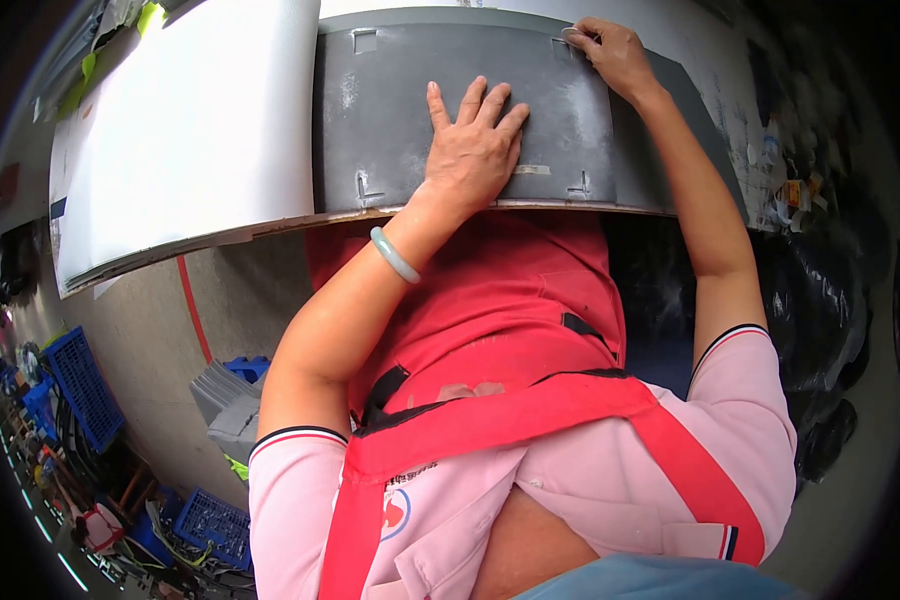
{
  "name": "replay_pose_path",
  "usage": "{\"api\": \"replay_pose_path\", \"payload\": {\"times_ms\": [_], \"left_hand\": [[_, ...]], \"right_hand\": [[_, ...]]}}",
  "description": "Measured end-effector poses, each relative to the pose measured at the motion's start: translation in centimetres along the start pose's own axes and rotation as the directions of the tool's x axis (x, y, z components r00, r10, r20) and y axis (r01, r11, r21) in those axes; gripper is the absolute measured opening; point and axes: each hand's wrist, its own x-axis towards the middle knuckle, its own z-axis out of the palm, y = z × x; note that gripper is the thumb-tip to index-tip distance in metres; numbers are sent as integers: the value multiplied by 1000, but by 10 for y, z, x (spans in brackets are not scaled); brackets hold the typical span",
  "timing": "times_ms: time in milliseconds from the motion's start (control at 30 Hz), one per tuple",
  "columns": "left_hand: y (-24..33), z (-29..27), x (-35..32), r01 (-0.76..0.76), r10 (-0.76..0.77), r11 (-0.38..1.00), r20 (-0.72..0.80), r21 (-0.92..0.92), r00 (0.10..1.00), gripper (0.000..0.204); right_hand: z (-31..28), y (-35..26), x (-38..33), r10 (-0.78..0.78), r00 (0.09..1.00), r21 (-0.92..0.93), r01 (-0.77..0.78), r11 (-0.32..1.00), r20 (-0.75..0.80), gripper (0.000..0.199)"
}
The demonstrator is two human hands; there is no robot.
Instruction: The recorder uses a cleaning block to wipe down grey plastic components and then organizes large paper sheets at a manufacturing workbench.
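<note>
A dark grey board (400,110) lies on the work table in front of me, with small corner-shaped marks or cutouts near its corners and whitish smudges on its face. My left hand (475,145) rests flat on the middle of this board, fingers spread, holding nothing. At the board's far right corner, my right hand (613,52) is closed in a pinch. A small thin whitish piece (571,33) shows at its fingertips, next to the corner mark; its exact kind is too small to make out.
A large white sheet (200,120) covers the table to the left of the board. Blue plastic crates (83,385) and stacked grey pieces (230,405) stand on the floor at left. Black plastic bags (820,310) lie at right. My red apron (470,300) meets the table's near edge.
</note>
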Motion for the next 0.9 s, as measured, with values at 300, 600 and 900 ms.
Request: {"api": "replay_pose_path", "payload": {"times_ms": [300, 600, 900], "left_hand": [[0, 2, 1, -15, 15, 1000, -39, 0, 999, 33], [0, 7, 0, -5, 6, 999, -22, 43, 1000, 35], [0, 12, 2, -8, 8, 1000, -47, 0, 999, 40]], "right_hand": [[18, 1, -6, 220, 973, 355, -180, 917, -75, 25], [9, -47, 14, 38, 996, 518, 8, 855, -78, 20], [78, -184, 53, -385, 919, 157, 395, 905, -88, 28]]}}
